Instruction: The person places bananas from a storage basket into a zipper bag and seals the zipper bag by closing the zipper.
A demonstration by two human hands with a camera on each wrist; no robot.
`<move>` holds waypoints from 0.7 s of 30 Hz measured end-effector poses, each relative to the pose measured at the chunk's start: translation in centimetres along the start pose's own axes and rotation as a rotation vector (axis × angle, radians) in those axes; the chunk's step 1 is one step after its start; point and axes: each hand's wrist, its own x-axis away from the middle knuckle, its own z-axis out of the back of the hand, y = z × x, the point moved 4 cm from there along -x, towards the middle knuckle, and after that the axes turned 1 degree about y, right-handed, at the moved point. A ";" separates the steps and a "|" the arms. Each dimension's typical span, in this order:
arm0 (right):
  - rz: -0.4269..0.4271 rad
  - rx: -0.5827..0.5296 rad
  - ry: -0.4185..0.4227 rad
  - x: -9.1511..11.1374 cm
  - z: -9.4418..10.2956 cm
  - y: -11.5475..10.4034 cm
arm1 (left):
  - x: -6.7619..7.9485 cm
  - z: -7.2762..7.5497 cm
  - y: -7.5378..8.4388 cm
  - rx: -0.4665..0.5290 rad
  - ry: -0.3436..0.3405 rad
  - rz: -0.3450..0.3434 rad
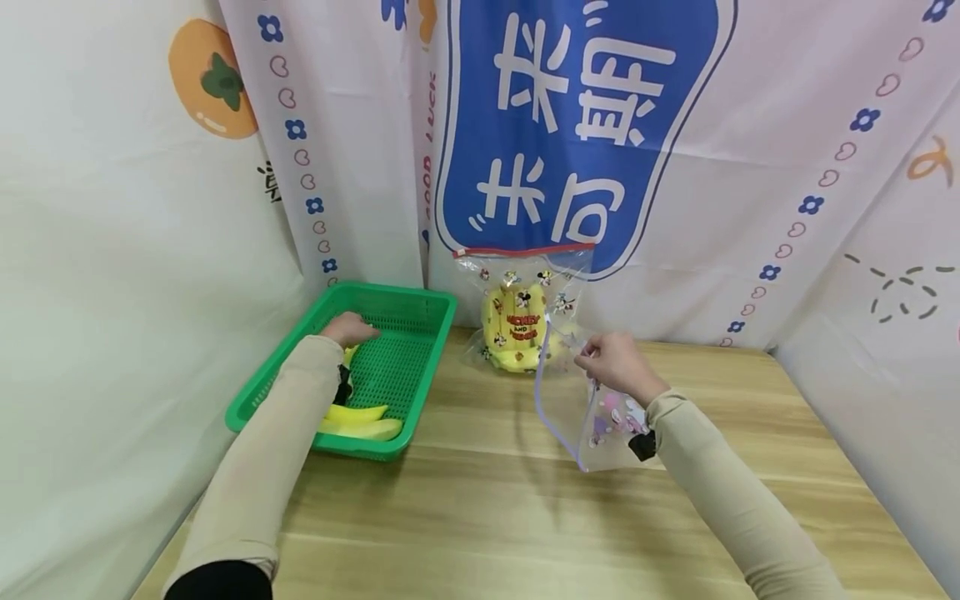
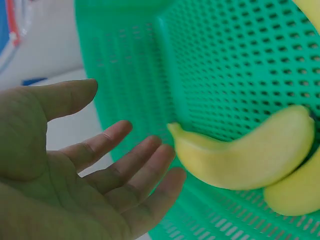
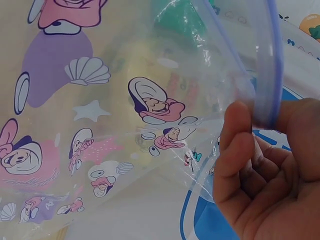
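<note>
Green basket (image 1: 393, 367): perforated plastic, on the wood-grain desk (image 1: 465, 525).

Left hand (image 1: 350, 329) over the inside of the basket, toward its far end. Fingers (image 2: 137, 185) extended and slightly spread, thumb well apart, palm holding nothing. Fingertips just beside the stem end of a curved banana (image 2: 240, 162); contact cannot be told.

That banana lies in the basket: smooth, even yellow, plump through the middle, narrowing to a blunt stem. A second banana (image 2: 295, 195) sits against it. More yellow bananas (image 1: 363, 429) lie at the basket's near end, partly behind the sleeve.

Right hand (image 1: 618, 362) well to the right of the basket. Thumb and forefinger pinch the lilac edge of a clear bag (image 1: 611, 417); remaining fingers curled. Bag thin, glossy, creased; print of shells, a star, pink and lilac patches, small bonneted figures. Lilac strips parted, mouth gaping toward the basket.

Beyond it, just right of the basket's far end: a red-topped bag (image 1: 517, 325), upright, transparent, cartoon figures and red lettering, yellow bananas packed inside.
</note>
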 end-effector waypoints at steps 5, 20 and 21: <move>0.000 -0.012 0.000 0.0 -0.4 0.1 | -0.4 -0.2 -1.3 -0.069 0.001 0.010; 0.000 -0.016 -0.023 0.0 -0.5 -0.1 | -2.6 -1.0 -5.9 0.032 0.088 0.147; 0.003 -0.014 -0.020 -0.1 -0.5 0.0 | -2.7 -1.0 -5.9 0.028 0.093 0.151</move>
